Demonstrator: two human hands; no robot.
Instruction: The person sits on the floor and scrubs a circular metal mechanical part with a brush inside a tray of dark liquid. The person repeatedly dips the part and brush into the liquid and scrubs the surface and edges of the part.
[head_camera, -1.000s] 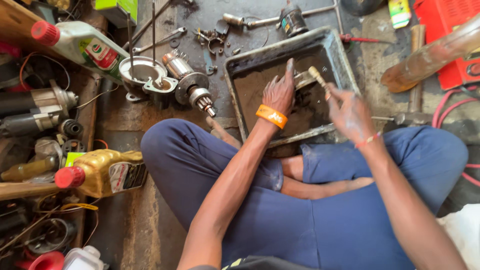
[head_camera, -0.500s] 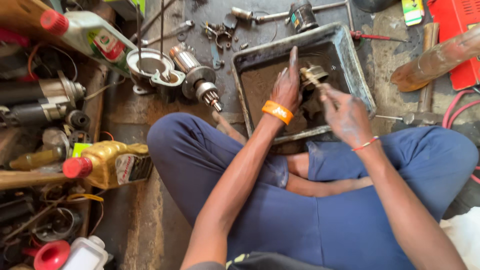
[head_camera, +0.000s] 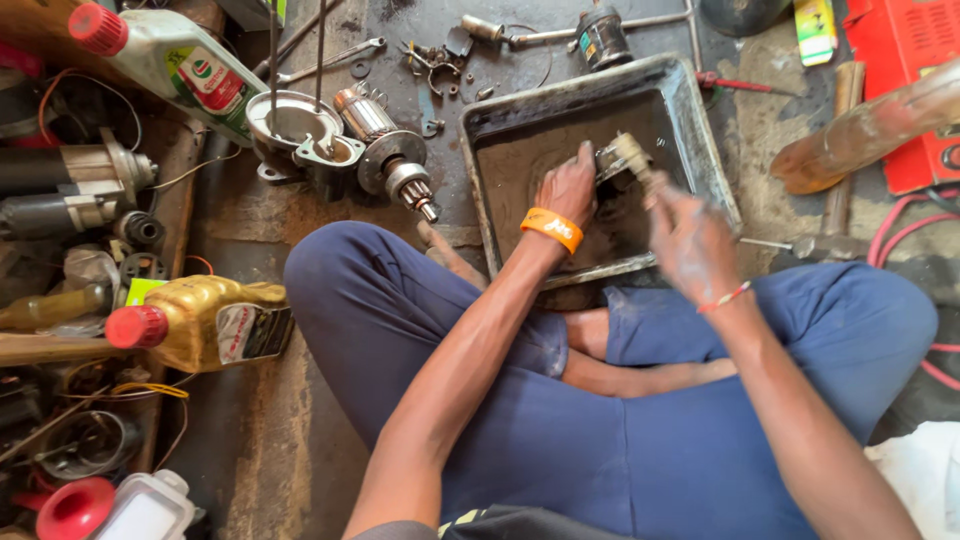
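While the small metal part (head_camera: 612, 160) sits over the grimy grey tray (head_camera: 700, 120), the left hand (head_camera: 568, 188) grips it and the right hand (head_camera: 685, 240) is closed around a brush (head_camera: 632, 155) touching it, a motor armature (head_camera: 385, 150) lying well apart

Grimy metal part and pale-bristled brush over the tray

The small grey metal part (head_camera: 612, 160) sits tilted above the dirty rectangular grey metal tray (head_camera: 700, 130); the wooden-handled brush (head_camera: 636, 160) touches it, slightly blurred.
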